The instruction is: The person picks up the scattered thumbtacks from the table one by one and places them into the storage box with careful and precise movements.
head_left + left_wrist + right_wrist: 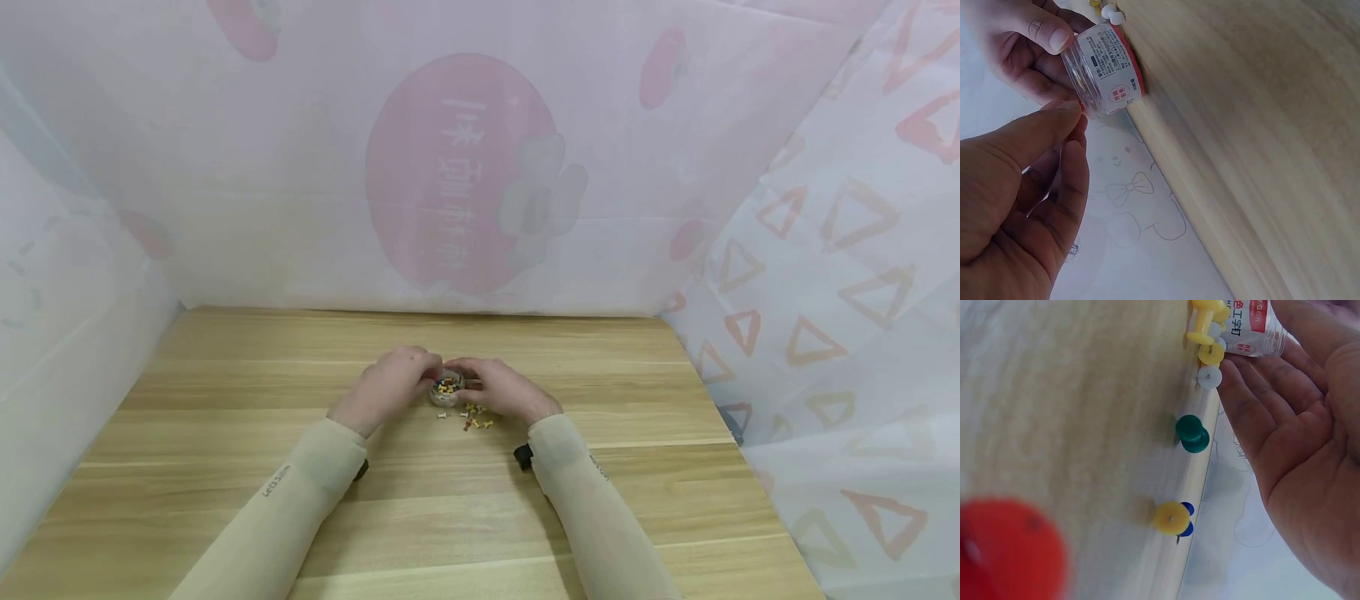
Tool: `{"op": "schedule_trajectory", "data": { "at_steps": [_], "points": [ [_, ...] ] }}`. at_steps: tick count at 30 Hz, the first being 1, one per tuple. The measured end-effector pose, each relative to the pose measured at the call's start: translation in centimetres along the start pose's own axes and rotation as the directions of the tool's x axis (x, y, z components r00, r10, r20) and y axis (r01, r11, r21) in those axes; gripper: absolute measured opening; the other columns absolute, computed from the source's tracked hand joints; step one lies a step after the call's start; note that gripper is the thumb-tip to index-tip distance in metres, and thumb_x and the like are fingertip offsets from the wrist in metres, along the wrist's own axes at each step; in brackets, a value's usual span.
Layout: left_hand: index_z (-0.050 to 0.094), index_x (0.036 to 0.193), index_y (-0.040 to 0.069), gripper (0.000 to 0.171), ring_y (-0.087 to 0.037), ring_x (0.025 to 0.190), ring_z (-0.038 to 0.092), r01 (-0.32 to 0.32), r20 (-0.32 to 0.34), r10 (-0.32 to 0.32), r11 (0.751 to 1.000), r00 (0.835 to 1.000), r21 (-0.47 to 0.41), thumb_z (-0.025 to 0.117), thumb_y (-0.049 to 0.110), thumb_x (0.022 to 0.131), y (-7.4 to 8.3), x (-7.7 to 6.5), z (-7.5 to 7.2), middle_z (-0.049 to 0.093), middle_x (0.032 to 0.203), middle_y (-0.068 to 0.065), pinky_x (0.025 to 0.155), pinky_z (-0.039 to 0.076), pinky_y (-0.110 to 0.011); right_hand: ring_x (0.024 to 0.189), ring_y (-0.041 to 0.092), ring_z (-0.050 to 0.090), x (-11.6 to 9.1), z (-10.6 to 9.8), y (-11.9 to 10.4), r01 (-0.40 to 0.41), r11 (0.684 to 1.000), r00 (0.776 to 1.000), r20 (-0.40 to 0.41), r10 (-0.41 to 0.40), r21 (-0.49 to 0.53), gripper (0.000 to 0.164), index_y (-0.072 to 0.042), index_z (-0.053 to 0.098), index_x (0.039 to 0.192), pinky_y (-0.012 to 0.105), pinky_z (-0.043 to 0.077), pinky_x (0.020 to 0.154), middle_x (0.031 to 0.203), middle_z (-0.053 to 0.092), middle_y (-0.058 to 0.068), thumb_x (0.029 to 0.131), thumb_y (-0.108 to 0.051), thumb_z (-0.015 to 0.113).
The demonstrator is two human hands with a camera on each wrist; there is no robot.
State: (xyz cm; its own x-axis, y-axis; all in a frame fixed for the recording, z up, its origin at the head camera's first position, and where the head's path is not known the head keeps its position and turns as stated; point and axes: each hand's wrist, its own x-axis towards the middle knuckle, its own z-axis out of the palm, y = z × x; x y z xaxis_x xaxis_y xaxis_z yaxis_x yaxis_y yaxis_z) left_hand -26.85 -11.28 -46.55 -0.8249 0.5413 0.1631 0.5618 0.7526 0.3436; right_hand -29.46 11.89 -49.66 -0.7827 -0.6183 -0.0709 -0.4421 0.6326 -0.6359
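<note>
A small clear jar (446,401) with a white and red label holds several push pins of mixed colours. My right hand (504,389) grips it from the right, thumb on the near side and fingers behind. At the jar's mouth is my left hand (395,385), with thumb and forefinger pinched together at the rim. A speck of red, seemingly a push pin, shows at those fingertips (1066,115), mostly hidden. Loose push pins lie by the right hand: a green one (1191,433), a yellow one (1171,518), a white one (1209,377) and a blurred red one (1007,550).
The wood-grain table (420,517) spreads around both forearms. Printed sheets hang behind it (300,208) and on the right side (825,333). Several yellow pins (488,424) lie just in front of the jar.
</note>
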Motion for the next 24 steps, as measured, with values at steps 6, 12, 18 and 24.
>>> {"op": "schedule_trajectory", "data": {
  "at_steps": [6,12,18,24],
  "points": [
    [0.074,0.105,0.013,0.011,-0.017,0.093,0.065,0.001,0.009,-0.001,1.000,1.000,0.004,0.074,0.010,0.095,0.2,-0.3,-0.2,0.071,0.099,0.003,0.085,0.057,-0.038,0.133,0.009,0.053,0.0,0.1,-0.1,-0.004,1.000,1.000,0.008,0.004,0.012,0.060,-0.029,0.049,0.154,0.032,0.045,0.110,0.151,0.054,-0.009,0.098,-0.033,0.070],
    [0.076,0.105,0.012,0.016,-0.016,0.092,0.066,-0.067,0.028,0.067,0.998,0.997,-0.002,0.075,0.004,0.091,0.6,-1.0,-0.6,0.073,0.099,0.000,0.086,0.058,-0.035,0.134,0.009,0.053,0.0,0.1,-0.1,0.003,1.000,1.000,0.007,-0.003,0.008,0.059,-0.028,0.049,0.154,0.032,0.044,0.111,0.151,0.056,-0.007,0.099,-0.033,0.069],
    [0.077,0.099,0.014,0.012,-0.010,0.087,0.065,-0.153,0.080,0.154,0.988,0.985,-0.013,0.075,0.005,0.092,1.1,-1.7,0.0,0.075,0.097,0.003,0.081,0.057,-0.031,0.132,0.010,0.055,0.1,0.1,0.0,0.018,1.000,1.000,0.005,-0.018,0.007,0.059,-0.025,0.050,0.154,0.033,0.046,0.109,0.150,0.057,-0.006,0.099,-0.033,0.070],
    [0.081,0.102,0.015,0.014,-0.013,0.093,0.070,-0.185,0.130,0.186,0.983,0.974,-0.018,0.076,0.007,0.091,1.6,-2.2,0.8,0.078,0.103,0.001,0.084,0.058,-0.031,0.131,0.011,0.056,0.1,0.1,0.0,0.025,1.000,1.000,0.006,-0.025,0.001,0.059,-0.023,0.049,0.155,0.033,0.047,0.108,0.150,0.057,-0.005,0.099,-0.033,0.069]
  ]
}}
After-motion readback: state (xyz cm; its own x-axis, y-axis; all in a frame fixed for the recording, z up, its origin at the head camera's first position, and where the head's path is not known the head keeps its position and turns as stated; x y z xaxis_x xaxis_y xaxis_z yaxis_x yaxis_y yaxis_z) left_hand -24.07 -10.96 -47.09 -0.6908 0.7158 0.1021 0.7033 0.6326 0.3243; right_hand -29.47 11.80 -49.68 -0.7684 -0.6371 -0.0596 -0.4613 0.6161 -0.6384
